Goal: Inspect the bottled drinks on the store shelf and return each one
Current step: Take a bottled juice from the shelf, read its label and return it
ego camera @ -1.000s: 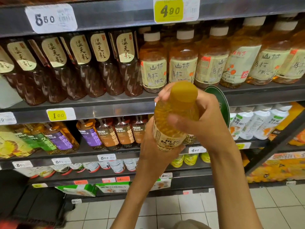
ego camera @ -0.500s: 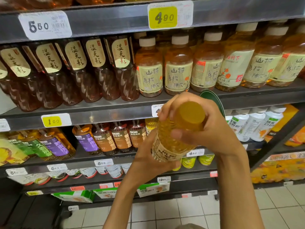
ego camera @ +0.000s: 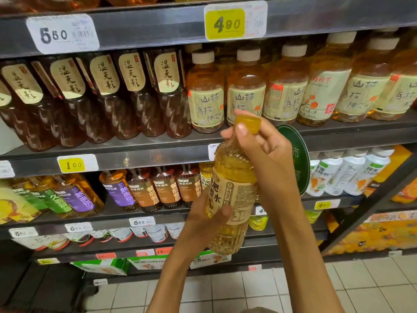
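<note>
The held bottle (ego camera: pixel 230 199) is clear golden yellow with a yellow cap (ego camera: pixel 247 121) and a tan label (ego camera: pixel 234 195) bearing dark characters. Behind it, dark amber bottles (ego camera: pixel 94 98) carry beige labels, while a yellow price tag (ego camera: pixel 224 23) sits on the grey shelf (ego camera: pixel 144 26)

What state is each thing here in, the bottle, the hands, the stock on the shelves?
Yellow bottle: held, near upright, cap on.
Left hand: gripping its lower label.
Right hand: fingers around its neck below the cap.
Dark bottles: shelved, leaning.
White-capped bottles: shelved, capped.

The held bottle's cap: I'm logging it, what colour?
Yellow cap, matching the golden drink; head view.
</note>
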